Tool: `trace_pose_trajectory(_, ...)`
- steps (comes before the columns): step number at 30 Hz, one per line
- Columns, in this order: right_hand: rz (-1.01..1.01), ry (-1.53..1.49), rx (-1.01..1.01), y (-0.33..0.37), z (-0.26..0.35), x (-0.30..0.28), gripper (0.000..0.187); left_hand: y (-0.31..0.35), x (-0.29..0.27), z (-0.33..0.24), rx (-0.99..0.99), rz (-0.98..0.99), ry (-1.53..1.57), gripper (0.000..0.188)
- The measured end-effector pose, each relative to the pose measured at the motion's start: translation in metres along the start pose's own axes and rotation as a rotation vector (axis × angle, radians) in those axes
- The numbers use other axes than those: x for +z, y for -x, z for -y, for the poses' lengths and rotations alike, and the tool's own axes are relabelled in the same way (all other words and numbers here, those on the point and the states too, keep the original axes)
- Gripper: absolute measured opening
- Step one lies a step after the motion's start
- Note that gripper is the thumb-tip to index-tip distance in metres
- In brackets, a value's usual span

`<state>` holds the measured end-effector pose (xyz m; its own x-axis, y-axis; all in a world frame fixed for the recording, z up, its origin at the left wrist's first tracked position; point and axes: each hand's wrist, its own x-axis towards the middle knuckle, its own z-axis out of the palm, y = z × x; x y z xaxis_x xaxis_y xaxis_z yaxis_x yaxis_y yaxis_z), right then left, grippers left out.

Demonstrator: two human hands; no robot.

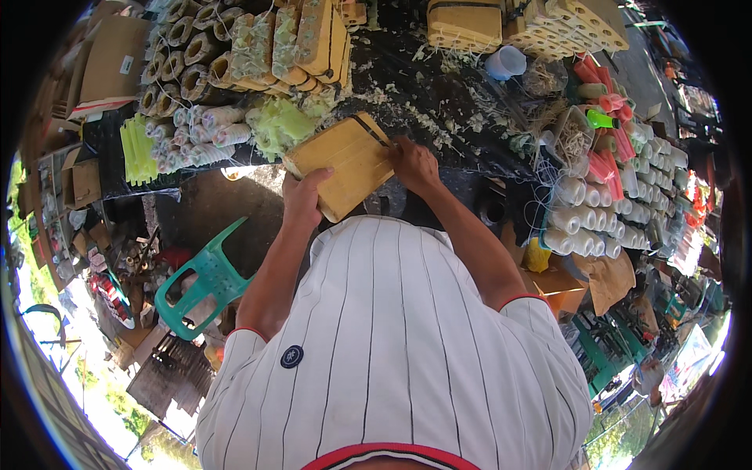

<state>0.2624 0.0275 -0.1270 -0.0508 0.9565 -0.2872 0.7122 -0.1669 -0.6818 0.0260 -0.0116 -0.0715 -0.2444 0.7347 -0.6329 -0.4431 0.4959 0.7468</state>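
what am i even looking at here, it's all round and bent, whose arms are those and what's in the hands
There is no machine here, just a person using two bare hands. The only picture comes from a wide fisheye camera worn on the person's head, looking down, so edges curve. The big white striped shape is their own shirt.

The left hand grips a tan block with the thumb on top. The right hand is at the block's right side, near a dark strap; what its fingers pinch is unclear.

Beyond lies a dark work surface strewn with pale scraps. On it are a pale green fluffy heap, a whitish cup and, at the right, rows of whitish rolls.
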Motion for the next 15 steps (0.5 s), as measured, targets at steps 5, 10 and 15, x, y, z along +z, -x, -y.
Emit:
trace_pose_trajectory(5, 0.0, -0.086, -0.037, -0.012, -0.013, 0.011, 0.029, 0.02, 0.011, -0.009, 0.03, -0.048, -0.06, 0.06)
trace_pose_trajectory(10, 0.01, 0.165, -0.24, -0.024, -0.021, 0.016, 0.021, 0.021, 0.003, -0.006, 0.007, -0.023, -0.046, 0.06)
trace_pose_trajectory(15, -0.052, 0.065, -0.053, -0.039, -0.019, 0.024, 0.014, 0.026, 0.008, -0.011, 0.091, -0.027, -0.062, 0.058)
